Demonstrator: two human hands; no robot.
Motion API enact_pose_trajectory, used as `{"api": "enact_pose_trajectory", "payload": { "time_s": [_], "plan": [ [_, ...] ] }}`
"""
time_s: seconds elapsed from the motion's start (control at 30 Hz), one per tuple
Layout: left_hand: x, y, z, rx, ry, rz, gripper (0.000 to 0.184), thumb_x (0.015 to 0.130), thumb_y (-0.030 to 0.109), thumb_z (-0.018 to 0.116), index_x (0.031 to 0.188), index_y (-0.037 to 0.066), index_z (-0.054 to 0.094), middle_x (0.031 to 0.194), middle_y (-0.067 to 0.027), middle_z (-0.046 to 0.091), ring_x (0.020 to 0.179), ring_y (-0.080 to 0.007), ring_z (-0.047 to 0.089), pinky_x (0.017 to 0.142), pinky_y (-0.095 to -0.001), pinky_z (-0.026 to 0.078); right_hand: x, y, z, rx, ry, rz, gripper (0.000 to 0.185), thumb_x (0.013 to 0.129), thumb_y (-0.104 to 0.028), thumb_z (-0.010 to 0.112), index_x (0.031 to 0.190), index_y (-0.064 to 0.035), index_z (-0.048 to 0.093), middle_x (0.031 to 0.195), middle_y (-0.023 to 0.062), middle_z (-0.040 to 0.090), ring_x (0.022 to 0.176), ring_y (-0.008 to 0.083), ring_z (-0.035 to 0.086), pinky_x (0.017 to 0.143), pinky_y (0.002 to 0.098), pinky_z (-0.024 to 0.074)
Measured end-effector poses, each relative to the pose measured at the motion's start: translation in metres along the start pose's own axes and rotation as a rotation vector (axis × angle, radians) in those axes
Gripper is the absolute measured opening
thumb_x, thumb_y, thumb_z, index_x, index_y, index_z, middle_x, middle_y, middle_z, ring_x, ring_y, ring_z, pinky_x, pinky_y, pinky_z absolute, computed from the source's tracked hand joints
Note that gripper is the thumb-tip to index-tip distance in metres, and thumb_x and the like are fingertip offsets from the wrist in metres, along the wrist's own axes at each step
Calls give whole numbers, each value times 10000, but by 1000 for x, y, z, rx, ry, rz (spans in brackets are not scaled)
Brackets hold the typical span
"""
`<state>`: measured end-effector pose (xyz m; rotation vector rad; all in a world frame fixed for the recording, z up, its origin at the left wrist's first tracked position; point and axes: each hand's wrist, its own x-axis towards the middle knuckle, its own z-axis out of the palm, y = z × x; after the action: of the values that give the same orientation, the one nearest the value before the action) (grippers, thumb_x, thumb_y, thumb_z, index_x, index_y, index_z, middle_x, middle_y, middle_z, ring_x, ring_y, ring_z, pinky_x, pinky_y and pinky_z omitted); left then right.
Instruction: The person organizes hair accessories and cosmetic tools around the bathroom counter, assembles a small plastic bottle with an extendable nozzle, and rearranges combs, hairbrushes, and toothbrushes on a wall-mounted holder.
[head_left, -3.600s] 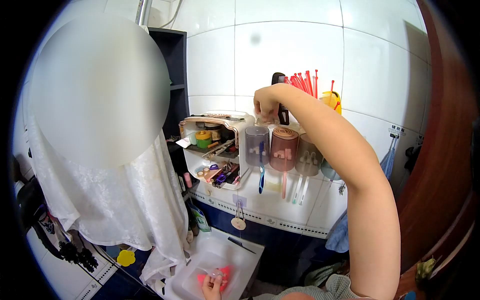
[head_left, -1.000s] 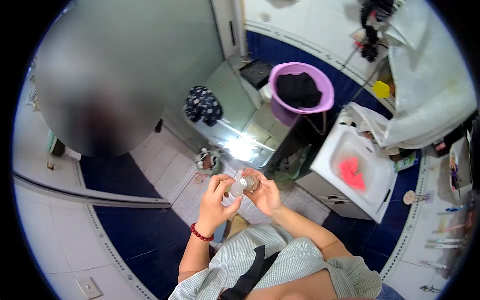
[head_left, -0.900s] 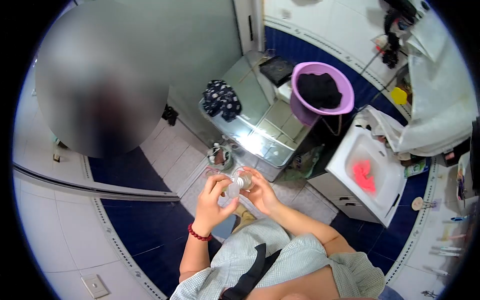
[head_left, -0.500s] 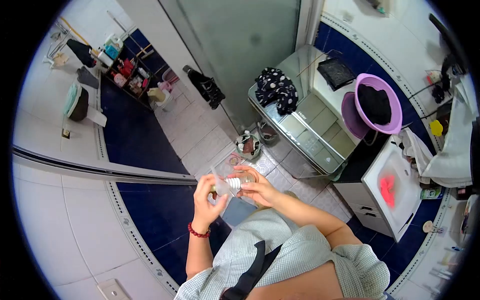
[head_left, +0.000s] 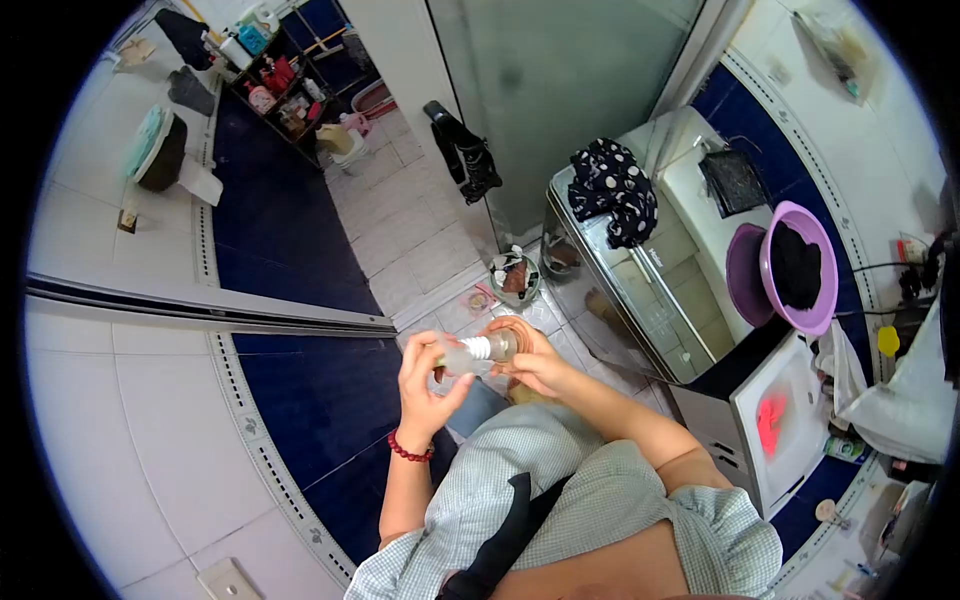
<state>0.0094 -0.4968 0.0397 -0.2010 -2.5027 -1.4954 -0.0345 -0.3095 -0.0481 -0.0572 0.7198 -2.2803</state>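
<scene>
My left hand (head_left: 426, 385), with a red bead bracelet (head_left: 409, 450) at its wrist, pinches a translucent whitish piece (head_left: 462, 357). My right hand (head_left: 530, 357) is wrapped round a small clear jar (head_left: 502, 346) lying on its side, its mouth toward the left. White rings show between the translucent piece and the jar; I cannot tell whether they are a thread or something inside. Both hands are close together in front of my body, above the floor.
A glass-topped washing machine (head_left: 655, 290) bears a dotted dark cloth (head_left: 613, 192). Right of it stand a purple basin (head_left: 830, 270) with black cloth and a white sink (head_left: 800, 400) holding something pink. A small bin (head_left: 515, 277) is beyond my hands; a sliding-door rail (head_left: 220, 318) runs left.
The view has swung left, from the wall shelf and cups to the floor and doorway. My right hand has come down from the shelf to the jar, and both hands now hold things together.
</scene>
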Motion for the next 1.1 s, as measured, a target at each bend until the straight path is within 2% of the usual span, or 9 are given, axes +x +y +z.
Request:
{"api": "enact_pose_trajectory", "payload": {
  "time_s": [0.2, 0.33, 0.5, 0.63, 0.77, 0.83, 0.93, 1.03, 1.1],
  "plan": [
    [21, 17, 0, 272, -19, 166, 381, 585, 130, 746, 944, 79, 629, 971, -78, 555, 767, -236, 606, 631, -310, 508, 23, -12, -1, -174, -31, -8, 575, 694, 142, 448, 1225, -75, 402, 1239, 95, 470, 1095, 194, 505, 801, 331, 495],
    [28, 14, 0, 292, 20, 117, 375, 593, 127, 743, 945, 76, 625, 973, -79, 556, 755, -222, 602, 622, -301, 506, 37, -14, -12, -231, -47, -19, 565, 702, 135, 449, 1222, -81, 402, 1241, 96, 475, 1107, 202, 503, 838, 338, 479],
    [31, -1, 5, 223, 79, 14, 368, 610, 95, 736, 953, 51, 610, 980, -92, 556, 710, -188, 579, 582, -280, 490, 44, -10, -43, -66, 146, 146, 449, 790, 50, 442, 1220, -78, 417, 1214, 101, 495, 1074, 226, 527, 855, 361, 465],
    [25, -26, 7, 123, 152, -154, 367, 617, 54, 722, 961, 27, 597, 1012, -104, 522, 736, -165, 552, 565, -261, 470, 46, 3, -93, 26, 203, 311, 386, 832, -23, 447, 1212, -89, 432, 1189, 104, 519, 1091, 250, 524, 879, 392, 442],
    [21, -61, 17, -255, 243, -261, 263, 732, 33, 654, 973, -28, 568, 1027, -81, 482, 854, -140, 520, 686, -231, 447, 53, 2, -96, 80, 206, 373, 323, 836, -59, 478, 1157, -91, 462, 1157, 80, 538, 1062, 233, 531, 881, 374, 428],
    [18, -81, 24, -394, 247, -408, 220, 788, 42, 610, 986, -36, 555, 1030, -56, 459, 915, -127, 493, 723, -212, 419, 64, 4, -100, 97, 202, 340, 279, 843, -96, 492, 1122, -97, 481, 1141, 67, 545, 1039, 222, 537, 872, 360, 422],
    [21, -99, 34, -465, 311, -456, 195, 808, 62, 595, 980, -22, 560, 997, -44, 469, 819, -110, 500, 672, -212, 418, 85, 24, -142, 164, 249, 306, 254, 838, -142, 524, 1088, -106, 501, 1090, 51, 562, 998, 206, 543, 860, 343, 409],
    [31, -99, 33, -484, 356, -497, 185, 823, 73, 584, 981, -19, 556, 964, -36, 472, 744, -95, 496, 633, -216, 416, 98, 27, -159, 26, 517, 273, 268, 815, -152, 567, 1072, -102, 509, 1025, 45, 573, 948, 177, 552, 812, 319, 418],
    [34, -104, 32, -478, 390, -499, 185, 831, 79, 577, 984, -21, 552, 945, -32, 471, 706, -87, 491, 609, -218, 415, 107, 29, -166, -75, 650, 222, 220, 821, -87, 553, 1036, -84, 508, 925, 19, 565, 816, 138, 548, 735, 292, 441]
  ]
}}
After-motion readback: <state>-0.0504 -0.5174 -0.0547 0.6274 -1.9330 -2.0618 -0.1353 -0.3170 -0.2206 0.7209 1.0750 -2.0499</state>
